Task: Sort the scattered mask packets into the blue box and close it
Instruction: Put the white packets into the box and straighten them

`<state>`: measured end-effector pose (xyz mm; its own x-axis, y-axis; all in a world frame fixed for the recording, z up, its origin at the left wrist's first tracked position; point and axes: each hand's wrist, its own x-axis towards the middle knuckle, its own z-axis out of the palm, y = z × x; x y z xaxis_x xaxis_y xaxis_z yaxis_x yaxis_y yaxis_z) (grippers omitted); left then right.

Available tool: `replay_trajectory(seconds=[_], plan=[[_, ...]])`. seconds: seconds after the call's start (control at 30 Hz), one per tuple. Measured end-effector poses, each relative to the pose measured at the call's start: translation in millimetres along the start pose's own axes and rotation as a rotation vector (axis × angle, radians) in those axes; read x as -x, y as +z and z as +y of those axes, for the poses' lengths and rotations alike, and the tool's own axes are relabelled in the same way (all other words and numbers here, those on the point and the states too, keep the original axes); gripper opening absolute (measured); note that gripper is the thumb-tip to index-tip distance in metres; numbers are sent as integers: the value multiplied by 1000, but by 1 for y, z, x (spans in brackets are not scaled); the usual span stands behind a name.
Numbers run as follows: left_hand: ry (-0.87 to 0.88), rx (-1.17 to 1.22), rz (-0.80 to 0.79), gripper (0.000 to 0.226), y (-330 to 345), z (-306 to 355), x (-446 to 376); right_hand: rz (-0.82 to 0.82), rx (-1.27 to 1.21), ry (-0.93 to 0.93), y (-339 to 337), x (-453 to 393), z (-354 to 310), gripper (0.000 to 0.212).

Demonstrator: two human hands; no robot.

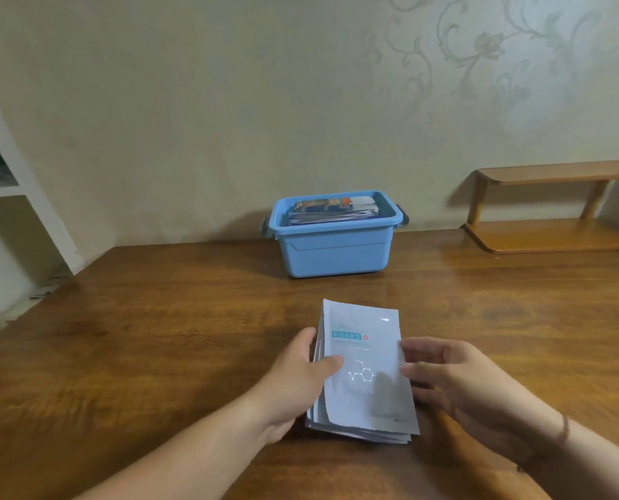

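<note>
My left hand (297,373) grips the stack of mask packets (363,373) w/ thumb curled over the top packet, fingers (306,341) round its left edge. Right hand (452,380) is at the stack's right edge, fingers straight-ish; touching it, I think. Stack's near the tabletop (156,337) front edge, middle. Blue box (333,247) sits at the back edge, lid off, w/ packets (331,211) inside to the rim.

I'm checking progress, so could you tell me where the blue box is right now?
In the head view, the blue box sits open at the table's far edge against the wall, beyond the stack of mask packets.
</note>
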<state>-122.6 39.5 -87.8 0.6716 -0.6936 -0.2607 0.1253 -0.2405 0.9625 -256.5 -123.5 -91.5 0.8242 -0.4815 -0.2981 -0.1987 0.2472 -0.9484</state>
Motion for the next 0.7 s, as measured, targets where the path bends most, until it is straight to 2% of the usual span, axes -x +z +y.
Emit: replay_trajectory(seconds=[0.07, 0.13, 0.17, 0.27, 0.37, 0.53, 0.7], plan=[[53, 69, -18, 26, 4, -7, 2, 94, 105, -107, 3, -4, 8, 35], [134, 131, -11, 28, 7, -14, 0, 164, 165, -186, 9, -11, 13, 48], [188, 137, 11, 30, 8, -16, -2, 141, 161, -202, 13, -15, 13, 51], [357, 47, 132, 34, 3, -13, -16, 29, 143, -310, 30, -26, -2, 26], [449, -44, 177, 32, -8, -5, -34, -3, 242, -519, 37, -40, -18, 26], [435, -155, 60, 37, -21, -9, -56, -106, 339, -591, 28, -64, -12, 42], [495, -262, -81, 45, -36, -13, -78, -222, 386, -617, 4, -87, -7, 72]])
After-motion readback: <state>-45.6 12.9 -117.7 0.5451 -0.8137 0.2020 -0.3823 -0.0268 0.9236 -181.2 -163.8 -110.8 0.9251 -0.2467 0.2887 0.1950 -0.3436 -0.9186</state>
